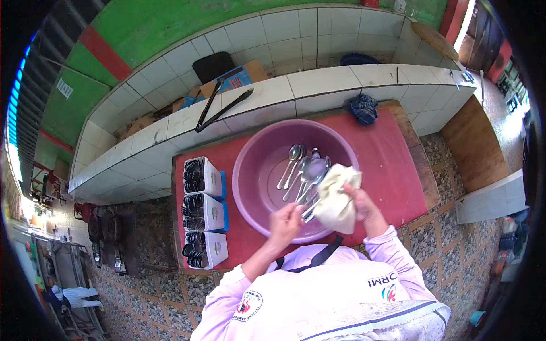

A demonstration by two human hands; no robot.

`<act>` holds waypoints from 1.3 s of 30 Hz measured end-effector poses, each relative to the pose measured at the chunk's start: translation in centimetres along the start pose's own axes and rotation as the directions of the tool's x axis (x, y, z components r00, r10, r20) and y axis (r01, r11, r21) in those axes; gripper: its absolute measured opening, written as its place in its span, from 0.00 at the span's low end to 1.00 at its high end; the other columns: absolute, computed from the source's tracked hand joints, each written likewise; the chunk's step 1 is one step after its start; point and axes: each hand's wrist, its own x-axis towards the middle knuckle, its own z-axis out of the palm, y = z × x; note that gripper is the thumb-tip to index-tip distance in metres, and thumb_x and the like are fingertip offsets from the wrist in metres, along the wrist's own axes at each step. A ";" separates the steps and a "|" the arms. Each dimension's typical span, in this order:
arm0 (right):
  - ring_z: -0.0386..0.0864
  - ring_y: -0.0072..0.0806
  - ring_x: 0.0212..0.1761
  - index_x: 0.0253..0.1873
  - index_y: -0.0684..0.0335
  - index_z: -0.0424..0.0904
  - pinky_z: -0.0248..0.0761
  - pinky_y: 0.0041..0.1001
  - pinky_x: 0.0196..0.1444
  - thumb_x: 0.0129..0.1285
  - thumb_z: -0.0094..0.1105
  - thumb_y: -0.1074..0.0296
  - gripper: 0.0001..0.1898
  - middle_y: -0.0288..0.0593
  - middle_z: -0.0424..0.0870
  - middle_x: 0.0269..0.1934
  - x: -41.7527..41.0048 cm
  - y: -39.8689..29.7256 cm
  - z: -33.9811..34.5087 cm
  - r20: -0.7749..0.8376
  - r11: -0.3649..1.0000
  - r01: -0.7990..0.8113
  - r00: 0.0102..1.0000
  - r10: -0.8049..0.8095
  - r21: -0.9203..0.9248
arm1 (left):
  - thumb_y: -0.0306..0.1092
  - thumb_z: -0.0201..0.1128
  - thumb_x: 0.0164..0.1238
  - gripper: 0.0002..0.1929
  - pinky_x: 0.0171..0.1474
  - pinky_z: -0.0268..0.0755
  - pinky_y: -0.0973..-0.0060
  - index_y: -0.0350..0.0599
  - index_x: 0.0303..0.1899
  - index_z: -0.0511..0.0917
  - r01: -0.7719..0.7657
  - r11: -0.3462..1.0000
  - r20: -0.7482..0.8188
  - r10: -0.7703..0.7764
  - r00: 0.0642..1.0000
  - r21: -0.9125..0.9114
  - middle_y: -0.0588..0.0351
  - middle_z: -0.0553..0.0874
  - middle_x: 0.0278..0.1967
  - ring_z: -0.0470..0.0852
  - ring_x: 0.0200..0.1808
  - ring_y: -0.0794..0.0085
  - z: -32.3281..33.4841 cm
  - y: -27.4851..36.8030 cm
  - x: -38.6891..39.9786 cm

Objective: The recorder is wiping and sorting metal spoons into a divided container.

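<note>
My left hand (285, 223) is closed with its fingertips on a piece of metal cutlery (309, 211) over the near side of a purple plastic basin (242, 187). The cutlery's other end runs under a cream cloth (337, 204), so its type is hidden. My right hand (362, 204) grips that cloth, bunched up at the basin's right rim. Inside the basin lie several metal spoons (292, 157). A larger spoon (316, 170) with a broad bowl rests among them, partly blurred and close to the cloth.
Three white plastic containers of spoons and forks (215, 217) line the table's left side. The basin stands on a red-covered table (396, 170). Black tongs (224, 108) lie on the tiled ledge (264, 96). A dark blue cloth (363, 109) sits at the back right.
</note>
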 end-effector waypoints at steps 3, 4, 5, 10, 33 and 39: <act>0.79 0.29 0.41 0.49 0.66 0.71 0.74 0.30 0.43 0.56 0.62 0.67 0.18 0.43 0.79 0.42 1.2 3.1 2.5 -0.032 0.999 0.040 0.999 -0.040 0.005 | 0.30 0.51 0.65 0.10 0.24 0.67 0.79 0.34 0.39 0.78 -0.175 0.980 0.131 0.163 0.978 0.093 0.57 0.81 0.24 0.76 0.19 0.78 3.3 -1.0 0.5; 0.79 0.26 0.37 0.45 0.66 0.74 0.74 0.26 0.39 0.55 0.61 0.73 0.13 0.40 0.80 0.38 1.2 3.2 2.8 -0.118 0.995 0.072 0.990 -0.081 -0.072 | 0.31 0.52 0.63 0.10 0.25 0.68 0.78 0.34 0.37 0.78 -0.179 0.960 0.280 0.116 0.953 0.213 0.55 0.81 0.25 0.77 0.20 0.78 2.6 -0.9 0.7; 0.79 0.26 0.37 0.45 0.66 0.74 0.74 0.26 0.39 0.55 0.61 0.73 0.13 0.40 0.80 0.38 1.3 3.1 2.8 -0.111 0.995 0.066 0.991 -0.074 -0.072 | 0.31 0.54 0.62 0.10 0.27 0.69 0.76 0.34 0.35 0.79 -0.197 0.924 0.415 0.046 0.908 0.328 0.53 0.82 0.26 0.77 0.22 0.78 1.4 -0.7 1.0; 0.79 0.23 0.32 0.42 0.66 0.76 0.73 0.23 0.35 0.54 0.62 0.75 0.10 0.37 0.80 0.34 0.3 1.6 4.1 0.000 0.906 0.087 0.995 -0.096 -0.414 | 0.32 0.61 0.55 0.07 0.28 0.69 0.76 0.36 0.27 0.80 -0.232 0.908 -0.059 0.269 0.961 0.349 0.52 0.81 0.24 0.79 0.27 0.75 -0.1 2.9 3.6; 0.78 0.25 0.38 0.44 0.67 0.75 0.71 0.26 0.42 0.50 0.65 0.72 0.15 0.39 0.80 0.37 -1.4 0.4 1.7 -0.083 0.729 -0.044 0.996 -0.018 -0.683 | 0.25 0.58 0.59 0.11 0.25 0.69 0.75 0.45 0.45 0.80 -0.055 0.532 -0.512 0.834 0.206 0.845 0.55 0.76 0.21 0.76 0.19 0.73 -25.2 5.8 4.0; 0.78 0.25 0.38 0.45 0.67 0.74 0.71 0.26 0.42 0.50 0.65 0.72 0.16 0.39 0.80 0.38 -1.8 0.2 2.0 -0.090 0.742 -0.052 0.996 -0.012 -0.669 | 0.26 0.58 0.59 0.13 0.26 0.70 0.68 0.53 0.45 0.80 0.064 0.380 -0.381 0.875 0.299 0.923 0.52 0.76 0.23 0.77 0.23 0.61 -25.4 1.2 7.4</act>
